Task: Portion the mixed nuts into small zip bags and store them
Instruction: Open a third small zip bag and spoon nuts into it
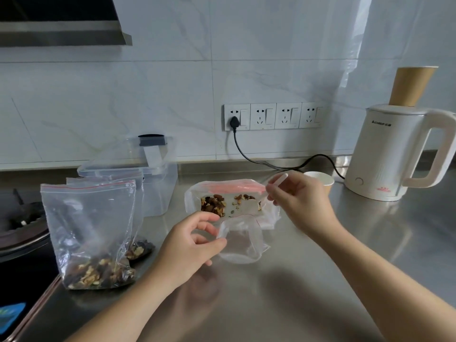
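Both hands curl: left hand [195,239] pinches empty zip bag [240,239]; right hand [299,196] pinches plastic spoon [277,180].

Clear zip bag [240,239] with a red seal line sits at the left fingertips [219,243], brown and tan mixed nuts [213,204] lie just beyond them, and a white kettle [392,154] stands past the right fingers [275,187], on the grey steel counter [308,280].

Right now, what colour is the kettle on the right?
The kettle is white, with a small red mark near its base, as seen in the head view.
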